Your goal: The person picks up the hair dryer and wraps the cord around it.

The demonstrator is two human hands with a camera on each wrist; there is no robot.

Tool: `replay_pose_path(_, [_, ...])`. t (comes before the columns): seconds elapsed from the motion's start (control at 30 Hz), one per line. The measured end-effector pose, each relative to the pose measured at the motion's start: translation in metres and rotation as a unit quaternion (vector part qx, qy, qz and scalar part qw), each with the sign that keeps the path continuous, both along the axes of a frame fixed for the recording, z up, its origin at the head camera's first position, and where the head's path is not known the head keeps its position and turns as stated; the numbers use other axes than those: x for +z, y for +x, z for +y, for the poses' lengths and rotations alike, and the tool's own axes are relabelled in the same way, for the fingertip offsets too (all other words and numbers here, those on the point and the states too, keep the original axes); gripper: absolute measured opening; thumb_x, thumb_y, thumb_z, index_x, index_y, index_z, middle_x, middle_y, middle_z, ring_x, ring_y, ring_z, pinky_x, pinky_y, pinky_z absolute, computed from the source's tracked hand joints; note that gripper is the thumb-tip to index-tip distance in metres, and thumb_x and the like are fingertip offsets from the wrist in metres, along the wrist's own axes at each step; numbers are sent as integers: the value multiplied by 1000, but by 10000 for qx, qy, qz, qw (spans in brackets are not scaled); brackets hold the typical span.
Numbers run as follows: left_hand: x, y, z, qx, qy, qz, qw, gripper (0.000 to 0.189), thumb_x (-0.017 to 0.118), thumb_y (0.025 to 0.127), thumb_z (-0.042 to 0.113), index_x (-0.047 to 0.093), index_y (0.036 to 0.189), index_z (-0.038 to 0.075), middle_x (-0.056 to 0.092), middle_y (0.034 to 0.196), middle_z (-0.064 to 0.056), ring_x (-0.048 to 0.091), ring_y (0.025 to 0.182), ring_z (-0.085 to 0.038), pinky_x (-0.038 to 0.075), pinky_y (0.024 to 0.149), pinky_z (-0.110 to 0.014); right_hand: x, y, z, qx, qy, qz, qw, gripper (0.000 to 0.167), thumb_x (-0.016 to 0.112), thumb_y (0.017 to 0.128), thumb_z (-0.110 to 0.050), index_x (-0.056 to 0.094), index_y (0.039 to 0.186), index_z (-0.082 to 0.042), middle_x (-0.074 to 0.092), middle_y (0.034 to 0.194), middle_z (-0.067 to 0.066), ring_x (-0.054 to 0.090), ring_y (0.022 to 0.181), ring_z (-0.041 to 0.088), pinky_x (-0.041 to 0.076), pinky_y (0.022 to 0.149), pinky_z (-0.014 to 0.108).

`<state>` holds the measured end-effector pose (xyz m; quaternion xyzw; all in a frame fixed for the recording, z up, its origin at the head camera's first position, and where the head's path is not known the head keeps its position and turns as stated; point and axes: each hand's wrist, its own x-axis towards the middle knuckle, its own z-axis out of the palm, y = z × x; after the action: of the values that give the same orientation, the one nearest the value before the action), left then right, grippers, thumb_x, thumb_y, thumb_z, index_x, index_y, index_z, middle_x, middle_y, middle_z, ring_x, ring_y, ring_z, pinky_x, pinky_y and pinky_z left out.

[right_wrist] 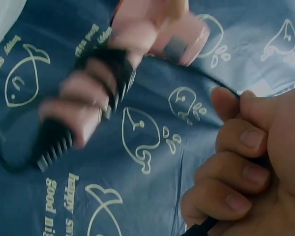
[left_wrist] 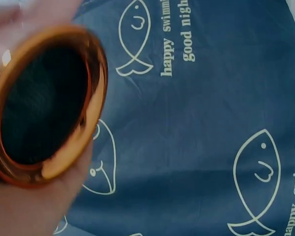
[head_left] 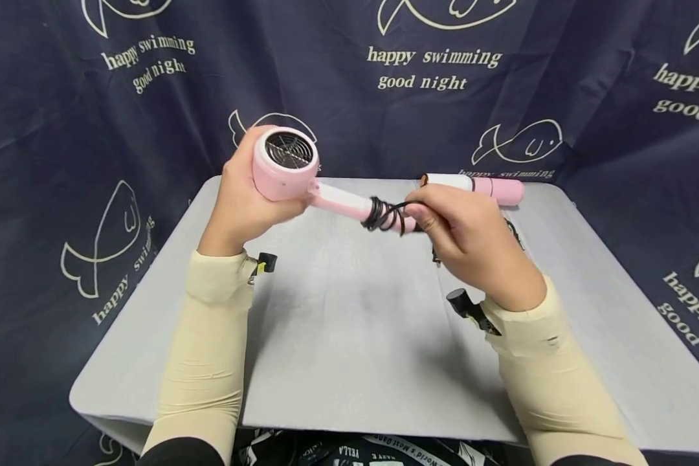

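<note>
My left hand (head_left: 233, 200) grips the round head of a pink hair dryer (head_left: 281, 183), held above the table with its black rear grille facing me. The handle points right, and a black cord (head_left: 377, 215) is wound round its lower part. My right hand (head_left: 477, 239) pinches a strand of that cord between thumb and forefinger beside the handle's end. In the right wrist view the cord also passes through my curled fingers (right_wrist: 226, 172), while the handle (right_wrist: 83, 93) looks blurred. A copper-coloured nozzle rim (left_wrist: 73, 157) fills the left of the left wrist view.
A white and pink cylindrical thing (head_left: 503, 192) with a copper-coloured end lies at the table's back right, partly hidden by my right hand. Below me spreads the grey-white table (head_left: 349, 362). A dark blue curtain (head_left: 338, 77) with fish prints hangs behind and around it.
</note>
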<state>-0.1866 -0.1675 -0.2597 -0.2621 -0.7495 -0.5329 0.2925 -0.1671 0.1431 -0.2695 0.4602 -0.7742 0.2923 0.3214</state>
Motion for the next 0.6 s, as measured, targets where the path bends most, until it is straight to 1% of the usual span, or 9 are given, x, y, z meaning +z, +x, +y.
replay_pose_path(0.07, [0, 2, 1, -429, -110, -42, 9990, 74, 87, 60, -7, 61, 128, 3, 70, 113, -4, 63, 104, -19, 50, 96, -32, 2, -3, 3, 156, -141, 17, 9998, 9, 65, 100, -8, 72, 101, -1, 64, 83, 3, 51, 75, 7, 44, 75, 18])
replay_pose_path(0.17, [0, 4, 3, -889, -160, -11, 9959, 73, 88, 59, -7, 60, 126, -1, 70, 110, -4, 62, 106, -21, 50, 97, -34, 3, -9, 5, 363, -346, -32, 9987, 5, 68, 97, -3, 72, 98, -1, 63, 82, 4, 50, 75, 6, 44, 76, 18])
replay_pose_path(0.23, [1, 7, 4, -1136, -56, 34, 9935, 73, 89, 58, -8, 60, 125, -3, 69, 110, -5, 62, 106, -24, 50, 98, -35, 2, -12, 6, 413, -472, -114, 9980, 4, 69, 95, 0, 72, 97, -2, 60, 81, 2, 47, 73, 6, 42, 72, 19])
replay_pose_path(0.3, [1, 9, 5, -1313, 90, 82, 9913, 75, 89, 56, -9, 60, 125, -5, 69, 109, -5, 61, 107, -27, 50, 99, -36, -1, -17, 6, 431, -557, -294, 9971, 7, 69, 95, 2, 73, 96, -4, 58, 79, 0, 45, 70, 6, 39, 68, 19])
replay_pose_path(0.37, [2, 12, 5, -1454, 240, 83, 9890, 76, 89, 55, -10, 60, 124, -5, 69, 108, -6, 61, 107, -29, 50, 99, -36, -5, -21, 5, 407, -612, -632, 9953, 10, 68, 96, 1, 74, 95, -7, 58, 79, -1, 46, 70, 6, 39, 67, 20])
replay_pose_path(0.43, [3, 15, 6, -1576, 380, 56, 9868, 77, 89, 53, -11, 61, 124, -3, 69, 107, -7, 60, 107, -30, 50, 99, -37, -11, -24, 4, 386, -635, -1074, 9914, 13, 67, 97, -1, 74, 93, -10, 59, 79, -2, 48, 71, 7, 40, 66, 21])
replay_pose_path(0.53, [5, 18, 8, -1652, 467, 116, 9851, 78, 89, 53, -10, 61, 124, -2, 70, 106, -8, 61, 106, -30, 51, 98, -37, -19, -28, 1, 277, -523, -1661, 9843, 17, 65, 100, -7, 74, 90, -16, 62, 81, -5, 52, 73, 8, 44, 69, 21])
replay_pose_path(0.6, [6, 20, 9, -1720, 527, 205, 9835, 78, 88, 52, -10, 60, 124, -3, 70, 106, -10, 63, 105, -30, 51, 98, -37, -23, -30, -2, 244, -360, -1915, 9805, 19, 63, 102, -11, 74, 88, -18, 64, 81, -6, 54, 74, 8, 46, 70, 21])
